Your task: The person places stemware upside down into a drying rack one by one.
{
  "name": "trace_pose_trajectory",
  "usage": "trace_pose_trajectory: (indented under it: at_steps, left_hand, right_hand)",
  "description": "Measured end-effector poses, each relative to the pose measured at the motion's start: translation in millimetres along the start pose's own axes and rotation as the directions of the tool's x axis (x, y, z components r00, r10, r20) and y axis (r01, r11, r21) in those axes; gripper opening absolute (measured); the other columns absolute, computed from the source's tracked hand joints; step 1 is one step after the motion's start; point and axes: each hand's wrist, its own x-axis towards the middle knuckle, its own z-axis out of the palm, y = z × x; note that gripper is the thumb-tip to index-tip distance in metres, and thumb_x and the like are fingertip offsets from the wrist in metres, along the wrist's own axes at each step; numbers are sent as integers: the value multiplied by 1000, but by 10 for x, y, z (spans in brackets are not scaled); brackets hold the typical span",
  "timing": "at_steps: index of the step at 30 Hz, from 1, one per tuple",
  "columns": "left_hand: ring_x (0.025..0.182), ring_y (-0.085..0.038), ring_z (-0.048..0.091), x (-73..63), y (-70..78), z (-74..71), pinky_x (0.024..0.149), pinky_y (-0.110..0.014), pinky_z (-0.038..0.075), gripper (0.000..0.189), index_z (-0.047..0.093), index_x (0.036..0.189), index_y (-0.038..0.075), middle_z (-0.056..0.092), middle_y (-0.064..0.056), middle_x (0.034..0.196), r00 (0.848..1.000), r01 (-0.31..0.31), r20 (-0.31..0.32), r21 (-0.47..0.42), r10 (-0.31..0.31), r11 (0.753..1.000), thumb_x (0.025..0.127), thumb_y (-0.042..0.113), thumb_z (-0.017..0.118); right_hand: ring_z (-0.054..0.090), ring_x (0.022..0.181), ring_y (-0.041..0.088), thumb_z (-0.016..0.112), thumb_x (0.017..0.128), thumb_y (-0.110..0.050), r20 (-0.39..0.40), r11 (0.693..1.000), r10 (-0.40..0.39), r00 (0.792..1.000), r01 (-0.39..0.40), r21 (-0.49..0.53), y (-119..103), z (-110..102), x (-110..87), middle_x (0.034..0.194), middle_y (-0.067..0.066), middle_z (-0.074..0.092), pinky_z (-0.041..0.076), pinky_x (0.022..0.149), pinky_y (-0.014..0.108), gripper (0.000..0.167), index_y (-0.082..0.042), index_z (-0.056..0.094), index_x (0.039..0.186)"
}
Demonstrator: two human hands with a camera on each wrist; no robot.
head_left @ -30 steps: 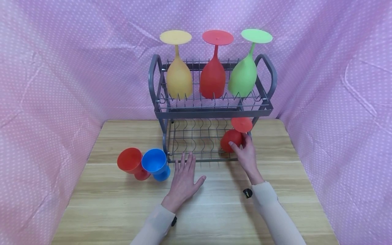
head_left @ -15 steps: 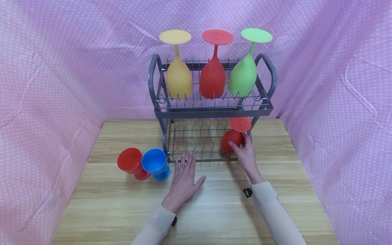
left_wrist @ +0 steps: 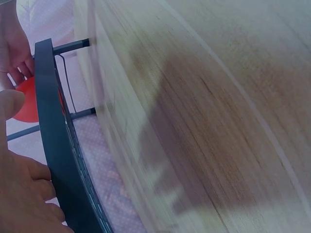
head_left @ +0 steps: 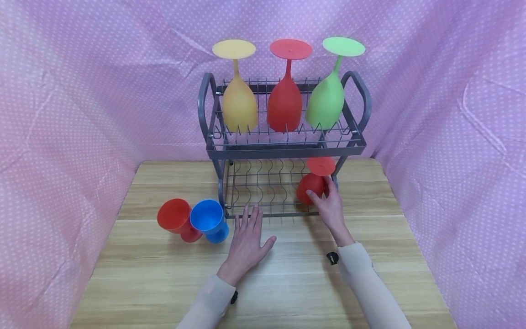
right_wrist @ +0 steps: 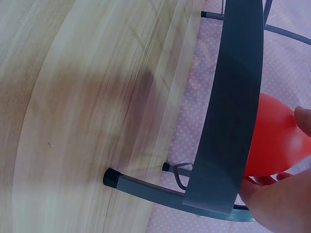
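On the lower tier of the rack, at its right end, a red goblet (head_left: 310, 188) stands upside down and tilted, its foot up. My right hand (head_left: 330, 210) grips its bowl from the right, thumb at the front. The same red goblet (right_wrist: 277, 136) shows behind the rack's front bar in the right wrist view. My left hand (head_left: 248, 244) has straight, spread fingers, with the fingertips at the front bar of the dish rack (head_left: 287, 153). In the left wrist view its fingers reach the front bar (left_wrist: 60, 141).
An upright red goblet (head_left: 174, 215) and blue goblet (head_left: 208, 217) stand on the wooden table (head_left: 135, 274), left of the rack. Upside down on the upper tier are a yellow goblet (head_left: 240, 107), another red goblet (head_left: 284, 107) and a green goblet (head_left: 326, 105). A pink dotted cloth (head_left: 82, 114) hangs behind.
The held red goblet's foot has shifted slightly to the left and up, while its bowl stays nearly in place. Both hands have hardly moved.
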Motion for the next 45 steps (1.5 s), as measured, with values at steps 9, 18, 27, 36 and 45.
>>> trace_pose_trajectory:
  at_steps: [9,18,27,36,45]
  left_hand:
    - [158,-41,11,-9,-5,-16,124,-63,10,88,31,162,3,20,-15,171,1000,2,7,-2,-2,1000,99,60,54]
    - [158,-40,11,-12,-10,-43,124,-63,9,86,30,162,4,20,-15,171,1000,8,21,1,-8,1000,99,56,58]
    - [157,-40,17,-28,-24,-102,123,-63,18,79,36,160,4,22,-13,171,1000,-17,-23,-15,16,1000,100,48,64]
    - [150,-35,37,-85,-42,-251,118,-58,34,64,52,150,7,45,-12,160,976,-117,-185,-22,112,993,97,36,73]
    - [138,-37,53,-112,-50,-488,110,-58,45,58,59,142,3,58,-15,147,869,-301,-407,16,281,954,93,29,76]
  right_hand:
    - [38,150,27,74,96,-17,-51,997,-39,998,42,68,-27,-4,-114,161,6,41,33,121,50,73,-16,38,159]
    - [41,146,42,72,96,-7,-101,996,-61,993,67,56,-368,-48,-374,159,23,42,36,115,59,68,5,39,154]
    - [45,145,34,72,97,-9,-111,994,-35,993,46,95,-421,-57,-549,155,20,48,37,116,54,59,4,46,149]
    - [47,141,32,72,99,-20,-56,988,-46,997,54,148,-231,25,-661,153,7,52,42,116,36,57,-11,50,151]
    - [49,141,32,70,100,-18,15,978,-87,996,82,194,-229,165,-775,152,9,52,34,118,57,52,-14,51,149]
